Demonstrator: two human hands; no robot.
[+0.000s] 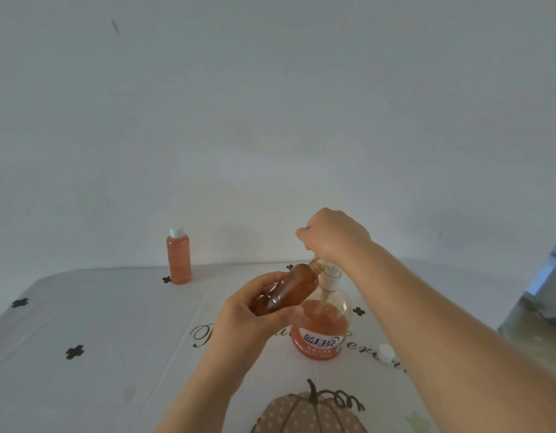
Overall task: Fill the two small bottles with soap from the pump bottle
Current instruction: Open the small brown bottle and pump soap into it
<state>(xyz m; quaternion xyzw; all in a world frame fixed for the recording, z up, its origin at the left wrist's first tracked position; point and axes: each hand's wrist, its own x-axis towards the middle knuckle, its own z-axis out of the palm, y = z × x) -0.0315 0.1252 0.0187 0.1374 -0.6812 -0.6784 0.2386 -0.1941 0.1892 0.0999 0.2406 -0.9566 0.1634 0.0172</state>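
1. The left hand point(248, 310) grips the uncapped small bottle point(289, 289), tilted, with its mouth at the nozzle of the pump bottle point(320, 326).
2. The right hand point(333, 235) is curled closed over the pump head.
3. The capped small bottle point(178, 257), filled, stands upright at the far left of the worktop point(114, 323).
4. A white cap point(385, 354) lies to the right of the pump bottle.

Pump bottle point(320, 326) stands mid-counter point(114, 323). The left hand point(255, 310) holds the open small bottle point(286, 292) tilted just left of it, mouth up at the spout. The right hand point(333, 235) sits on top of the pump. The capped small bottle point(178, 256) is far back left by the wall point(270, 104), and a loose cap point(385, 354) lies just right of the pump bottle.
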